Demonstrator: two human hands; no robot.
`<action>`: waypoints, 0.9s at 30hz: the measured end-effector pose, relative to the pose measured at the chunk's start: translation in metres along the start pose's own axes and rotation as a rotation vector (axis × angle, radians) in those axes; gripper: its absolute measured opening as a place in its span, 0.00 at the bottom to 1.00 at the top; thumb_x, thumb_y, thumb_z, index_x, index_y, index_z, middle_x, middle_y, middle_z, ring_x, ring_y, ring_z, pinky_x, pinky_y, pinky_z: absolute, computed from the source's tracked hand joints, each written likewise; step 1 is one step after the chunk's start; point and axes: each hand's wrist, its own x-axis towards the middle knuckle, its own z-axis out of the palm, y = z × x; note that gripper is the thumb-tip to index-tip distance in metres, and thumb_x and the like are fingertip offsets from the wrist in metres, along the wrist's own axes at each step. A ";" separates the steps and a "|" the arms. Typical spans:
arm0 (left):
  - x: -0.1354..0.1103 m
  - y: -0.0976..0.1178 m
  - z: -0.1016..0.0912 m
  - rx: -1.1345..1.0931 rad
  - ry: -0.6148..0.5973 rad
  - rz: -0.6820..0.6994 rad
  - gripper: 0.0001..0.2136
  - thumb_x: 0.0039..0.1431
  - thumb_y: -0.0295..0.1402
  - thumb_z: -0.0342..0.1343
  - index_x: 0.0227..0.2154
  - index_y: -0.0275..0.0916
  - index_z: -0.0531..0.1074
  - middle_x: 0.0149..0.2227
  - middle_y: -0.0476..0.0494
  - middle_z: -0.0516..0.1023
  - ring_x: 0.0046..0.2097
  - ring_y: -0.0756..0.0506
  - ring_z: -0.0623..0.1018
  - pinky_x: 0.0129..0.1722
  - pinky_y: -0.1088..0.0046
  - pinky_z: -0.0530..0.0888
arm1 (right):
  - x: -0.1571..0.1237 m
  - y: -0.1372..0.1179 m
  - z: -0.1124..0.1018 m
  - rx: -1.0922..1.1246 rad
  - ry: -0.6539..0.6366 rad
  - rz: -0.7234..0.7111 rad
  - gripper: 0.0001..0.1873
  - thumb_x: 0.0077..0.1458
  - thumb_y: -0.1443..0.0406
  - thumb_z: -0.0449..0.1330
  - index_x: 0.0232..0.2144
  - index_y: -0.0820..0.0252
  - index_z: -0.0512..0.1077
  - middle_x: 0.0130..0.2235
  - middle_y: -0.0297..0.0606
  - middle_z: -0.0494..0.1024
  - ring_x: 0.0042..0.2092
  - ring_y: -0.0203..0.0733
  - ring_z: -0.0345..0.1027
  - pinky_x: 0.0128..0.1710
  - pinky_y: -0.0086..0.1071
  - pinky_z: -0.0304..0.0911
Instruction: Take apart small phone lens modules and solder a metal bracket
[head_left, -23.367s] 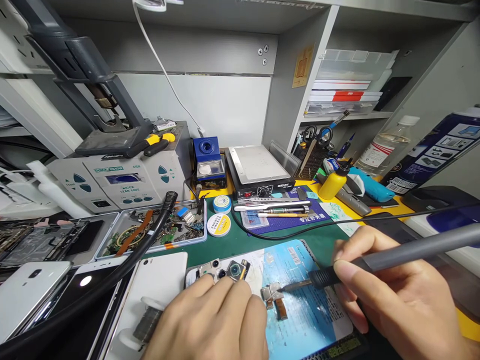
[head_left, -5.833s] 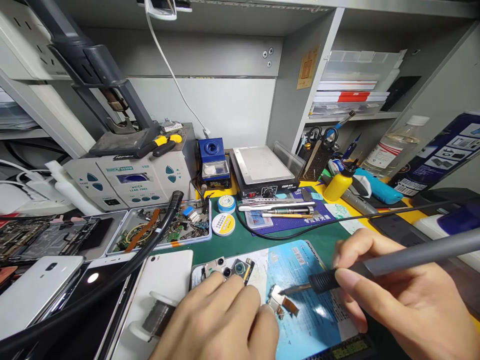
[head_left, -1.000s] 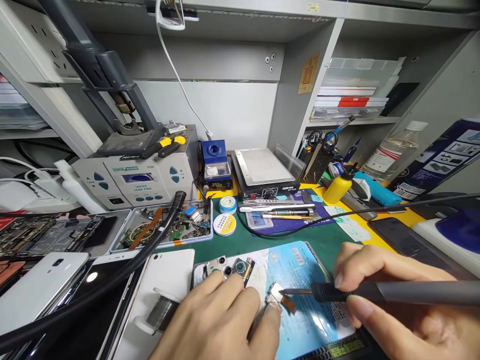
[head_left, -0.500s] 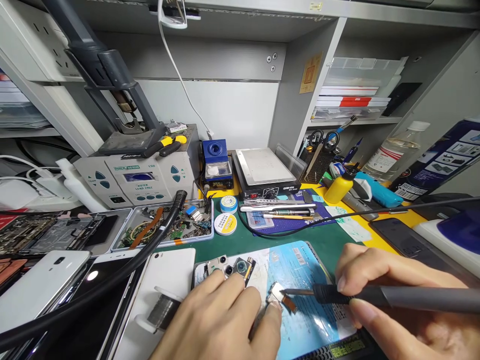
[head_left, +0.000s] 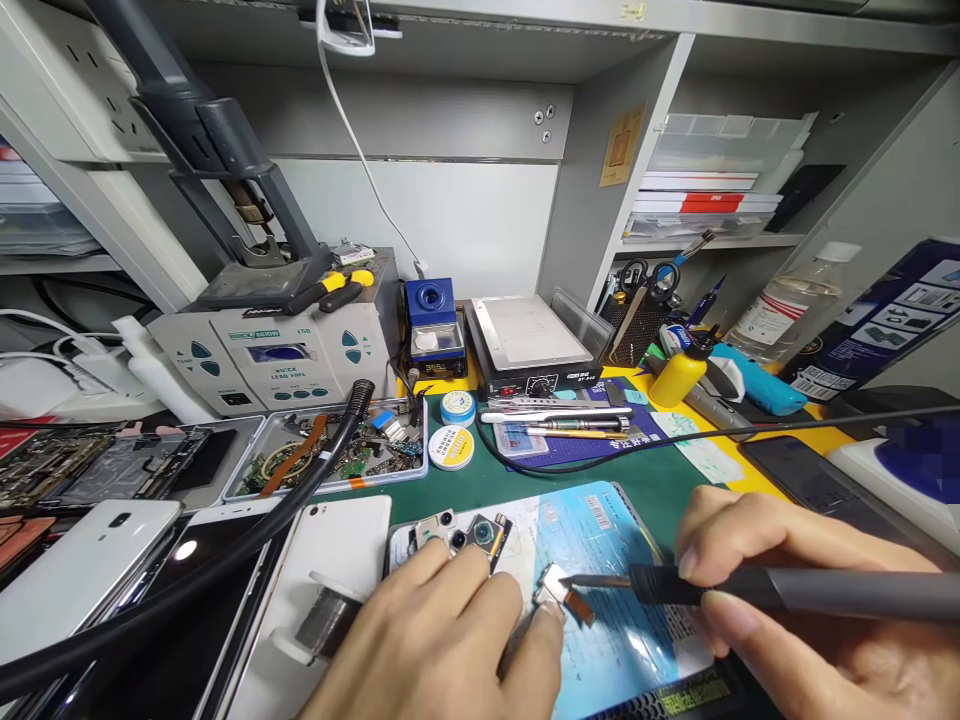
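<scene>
My right hand (head_left: pixel 810 600) is closed around a soldering iron (head_left: pixel 750 588), which lies nearly level and points left. Its tip meets the edge of a small silver camera module (head_left: pixel 555 581) with a brown flex cable (head_left: pixel 578 606). With its thumb my left hand (head_left: pixel 457 640) pins that module down from below; its other fingers are bent. Under the module is a light-blue printed sheet (head_left: pixel 622 640). Larger phone camera modules (head_left: pixel 484 535) lie just beyond my left fingertips, partly hidden by them.
A solder spool (head_left: pixel 326 622) rests on a white phone (head_left: pixel 345 530) at the left. The black hose (head_left: pixel 225 570) crosses the phones. Behind stand a parts tray (head_left: pixel 251 470), a hot-air station (head_left: pixel 285 360) and a heating plate (head_left: pixel 532 335). The iron's cable (head_left: pixel 645 447) runs across the mat.
My right hand has shifted very slightly to the right along the soldering iron. The iron's tip and the pinned module look the same, and my left hand is still.
</scene>
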 end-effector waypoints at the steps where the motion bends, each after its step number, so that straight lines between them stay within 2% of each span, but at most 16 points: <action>1: 0.000 0.000 0.001 -0.003 0.004 -0.008 0.10 0.64 0.25 0.56 0.27 0.42 0.69 0.23 0.53 0.62 0.27 0.49 0.66 0.27 0.70 0.63 | 0.000 0.000 0.001 -0.013 0.009 -0.002 0.09 0.55 0.71 0.60 0.33 0.47 0.71 0.23 0.27 0.74 0.24 0.38 0.67 0.23 0.28 0.65; 7: -0.001 0.002 0.004 0.009 0.024 -0.060 0.12 0.66 0.27 0.55 0.24 0.41 0.67 0.23 0.52 0.61 0.26 0.49 0.66 0.27 0.70 0.65 | -0.002 0.001 0.002 -0.034 0.024 -0.007 0.10 0.54 0.71 0.62 0.33 0.47 0.72 0.24 0.27 0.75 0.24 0.38 0.70 0.20 0.27 0.63; 15: -0.002 -0.001 0.001 0.003 0.001 -0.013 0.11 0.66 0.27 0.54 0.26 0.42 0.70 0.23 0.52 0.62 0.27 0.49 0.67 0.29 0.70 0.66 | -0.001 -0.002 0.004 -0.024 0.080 0.017 0.09 0.53 0.70 0.62 0.31 0.48 0.73 0.22 0.27 0.75 0.22 0.37 0.66 0.22 0.29 0.63; 23: 0.002 0.001 0.000 0.006 0.005 0.009 0.10 0.64 0.24 0.54 0.27 0.42 0.70 0.23 0.53 0.62 0.26 0.49 0.67 0.27 0.72 0.65 | -0.002 0.001 0.001 0.002 0.040 0.006 0.09 0.54 0.69 0.63 0.33 0.47 0.73 0.22 0.30 0.77 0.21 0.41 0.67 0.19 0.32 0.61; 27: -0.001 0.001 0.000 0.006 -0.006 -0.005 0.10 0.65 0.25 0.54 0.27 0.42 0.70 0.23 0.52 0.63 0.27 0.49 0.67 0.28 0.71 0.65 | -0.007 -0.001 0.005 -0.033 0.076 0.055 0.08 0.53 0.67 0.63 0.31 0.44 0.74 0.19 0.29 0.72 0.22 0.43 0.67 0.21 0.33 0.63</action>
